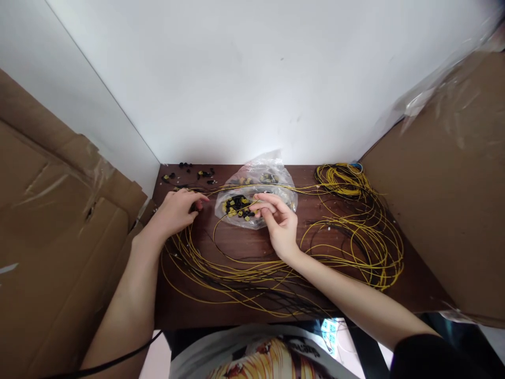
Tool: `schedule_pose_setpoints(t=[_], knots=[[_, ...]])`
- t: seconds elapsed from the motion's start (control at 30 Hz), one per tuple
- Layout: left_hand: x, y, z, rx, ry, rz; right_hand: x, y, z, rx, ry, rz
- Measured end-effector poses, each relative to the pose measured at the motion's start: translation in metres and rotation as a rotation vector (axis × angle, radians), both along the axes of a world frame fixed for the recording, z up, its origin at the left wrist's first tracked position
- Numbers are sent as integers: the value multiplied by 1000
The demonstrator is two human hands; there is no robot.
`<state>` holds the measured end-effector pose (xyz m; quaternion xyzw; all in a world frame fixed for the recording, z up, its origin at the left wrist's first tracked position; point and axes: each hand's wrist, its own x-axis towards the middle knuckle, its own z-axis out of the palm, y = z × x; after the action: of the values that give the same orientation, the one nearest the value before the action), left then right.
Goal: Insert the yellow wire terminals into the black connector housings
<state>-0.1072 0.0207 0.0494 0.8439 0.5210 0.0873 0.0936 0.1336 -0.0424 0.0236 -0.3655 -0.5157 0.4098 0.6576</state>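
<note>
Near the worktop's (414, 289) left edge, the left hand (179, 209) is arching wide; between the side edges, the right hand (284, 231) is pinching a yellow wire (214, 235).

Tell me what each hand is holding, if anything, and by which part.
The right hand pinches a thin yellow wire, apparently near its end. Whether the left hand holds anything cannot be told.
</note>
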Motion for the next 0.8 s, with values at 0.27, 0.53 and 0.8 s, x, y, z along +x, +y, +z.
schedule_pose_setpoints(t=[0.27,0.53,0.8], knots=[[-2,-1,1,77,76,80,8,7,0,2,50,-52],[41,-21,25,-242,-443,-181,7,7,-1,-3,10,-54],[47,-31,33,-586,-638,-248,8,8,0,0,-2,-67]])
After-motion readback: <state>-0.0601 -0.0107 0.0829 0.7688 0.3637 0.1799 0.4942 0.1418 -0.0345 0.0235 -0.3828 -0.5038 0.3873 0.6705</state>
